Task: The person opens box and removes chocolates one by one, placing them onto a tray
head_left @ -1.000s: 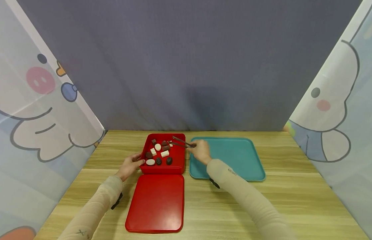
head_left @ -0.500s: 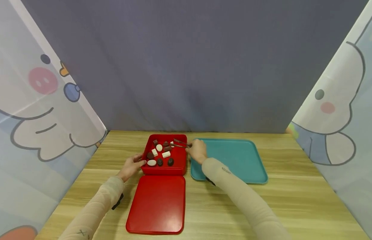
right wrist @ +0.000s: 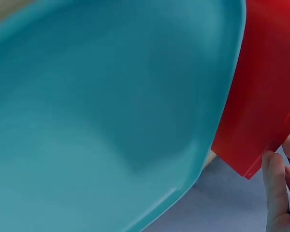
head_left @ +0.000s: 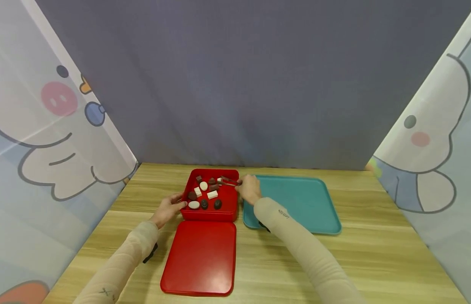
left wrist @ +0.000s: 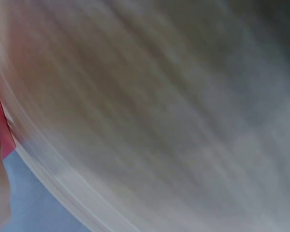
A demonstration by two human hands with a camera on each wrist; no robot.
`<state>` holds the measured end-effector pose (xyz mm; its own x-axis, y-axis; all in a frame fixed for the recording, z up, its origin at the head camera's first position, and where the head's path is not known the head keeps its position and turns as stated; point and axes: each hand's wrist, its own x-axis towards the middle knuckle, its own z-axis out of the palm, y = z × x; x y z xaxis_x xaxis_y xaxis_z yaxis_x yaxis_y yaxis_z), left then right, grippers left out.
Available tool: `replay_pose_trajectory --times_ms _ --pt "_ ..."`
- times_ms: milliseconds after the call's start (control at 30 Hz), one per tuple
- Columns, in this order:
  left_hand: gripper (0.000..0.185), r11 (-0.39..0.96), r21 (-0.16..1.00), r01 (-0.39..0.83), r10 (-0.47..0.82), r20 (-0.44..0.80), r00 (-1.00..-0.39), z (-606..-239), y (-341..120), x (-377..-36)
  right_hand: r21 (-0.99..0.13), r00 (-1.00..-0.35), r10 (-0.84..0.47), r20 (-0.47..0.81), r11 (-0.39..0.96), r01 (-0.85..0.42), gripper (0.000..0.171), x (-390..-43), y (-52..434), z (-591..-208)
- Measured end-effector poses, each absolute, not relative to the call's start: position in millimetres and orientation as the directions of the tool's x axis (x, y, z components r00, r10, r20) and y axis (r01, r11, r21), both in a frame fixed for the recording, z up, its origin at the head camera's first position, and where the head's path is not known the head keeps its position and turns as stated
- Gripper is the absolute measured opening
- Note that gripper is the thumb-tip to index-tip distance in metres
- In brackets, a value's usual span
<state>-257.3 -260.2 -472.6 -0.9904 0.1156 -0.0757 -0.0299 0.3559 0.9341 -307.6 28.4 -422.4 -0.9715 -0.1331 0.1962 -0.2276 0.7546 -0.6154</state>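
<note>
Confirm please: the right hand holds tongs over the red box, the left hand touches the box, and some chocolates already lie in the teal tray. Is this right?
Not quite. In the head view the teal tray holds nothing; the chocolates all lie in the red box. The right hand does hold tongs over it, and the left hand touches it.

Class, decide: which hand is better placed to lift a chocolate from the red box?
Right. The right hand holds tongs over the chocolates; the left hand only steadies the red box.
</note>
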Motion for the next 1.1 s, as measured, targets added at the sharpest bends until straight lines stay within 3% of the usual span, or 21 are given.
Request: replay_pose_trajectory --times_ms 333,1100 --pt "0.054 0.386 0.922 -0.024 0.106 -0.070 -0.992 -469.5 -261.6 -258.4 -0.660 -0.978 -0.093 0.189 0.725 -0.196 0.018 -310.8 28.4 -423.9" --pt "0.054 0.360 0.933 -0.020 0.119 -0.067 -0.991 -471.1 -260.9 -256.4 -0.611 -0.975 -0.143 0.172 0.761 -0.219 0.020 -313.4 24.7 -421.7"
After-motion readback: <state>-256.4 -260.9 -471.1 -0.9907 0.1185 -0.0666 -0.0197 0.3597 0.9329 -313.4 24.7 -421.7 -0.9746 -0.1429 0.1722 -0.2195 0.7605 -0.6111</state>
